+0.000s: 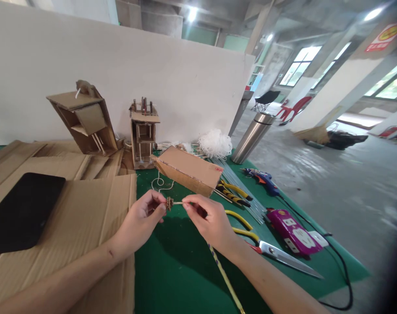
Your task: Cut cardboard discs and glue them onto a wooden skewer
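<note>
Between finger and thumb, my left hand (148,211) pinches a small round stack of corrugated cardboard (169,203). A thin pale stick (178,203) runs out of the stack to the right. My right hand (209,218) is closed in a pinch on the stick's other end. Both hands are raised over the green table (165,266). Just behind them lies a long cardboard box (188,168), with a loop of white string (162,185) at its left. Beside my right wrist are scissors (277,250) with yellow handles.
Cardboard sheets (97,218) and a black tablet (25,211) lie left. Cardboard models (83,117) stand at the back. On the right are pliers (236,192), clear glue sticks (241,183), a glue gun (264,181), a purple power strip (295,231) and a steel flask (253,137).
</note>
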`<state>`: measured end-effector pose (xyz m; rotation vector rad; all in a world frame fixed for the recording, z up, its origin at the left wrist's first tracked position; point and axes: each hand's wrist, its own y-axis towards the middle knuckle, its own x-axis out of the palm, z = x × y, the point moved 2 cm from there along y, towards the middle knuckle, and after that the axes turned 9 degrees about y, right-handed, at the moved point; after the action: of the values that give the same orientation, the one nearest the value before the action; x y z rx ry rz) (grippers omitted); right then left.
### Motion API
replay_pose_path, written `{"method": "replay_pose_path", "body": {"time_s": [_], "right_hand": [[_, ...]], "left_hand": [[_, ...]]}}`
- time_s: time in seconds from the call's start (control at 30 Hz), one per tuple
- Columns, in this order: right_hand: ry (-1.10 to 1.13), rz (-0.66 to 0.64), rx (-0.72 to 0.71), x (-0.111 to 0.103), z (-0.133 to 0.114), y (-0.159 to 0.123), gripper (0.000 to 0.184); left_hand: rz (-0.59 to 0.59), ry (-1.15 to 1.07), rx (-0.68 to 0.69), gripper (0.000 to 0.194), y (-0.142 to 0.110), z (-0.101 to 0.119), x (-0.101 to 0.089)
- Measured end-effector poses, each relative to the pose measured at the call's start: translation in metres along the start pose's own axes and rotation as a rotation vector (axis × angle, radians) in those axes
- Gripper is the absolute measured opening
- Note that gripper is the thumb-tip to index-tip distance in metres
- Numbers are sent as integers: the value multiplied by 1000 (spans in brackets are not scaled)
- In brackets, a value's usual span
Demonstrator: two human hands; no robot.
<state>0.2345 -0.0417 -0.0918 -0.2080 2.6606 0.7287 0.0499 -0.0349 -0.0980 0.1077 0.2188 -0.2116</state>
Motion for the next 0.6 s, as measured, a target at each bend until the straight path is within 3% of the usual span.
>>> {"method": "replay_pose_path", "body": {"time_s": [0.33, 0.6], "right_hand": [[1, -4, 0, 1, 2, 0, 11], [-78, -69, 92, 1, 1, 1, 10]], "left_hand": [[8, -8, -25, 12, 0, 3, 1], [-5, -14, -33, 15, -2, 2, 1]]}}
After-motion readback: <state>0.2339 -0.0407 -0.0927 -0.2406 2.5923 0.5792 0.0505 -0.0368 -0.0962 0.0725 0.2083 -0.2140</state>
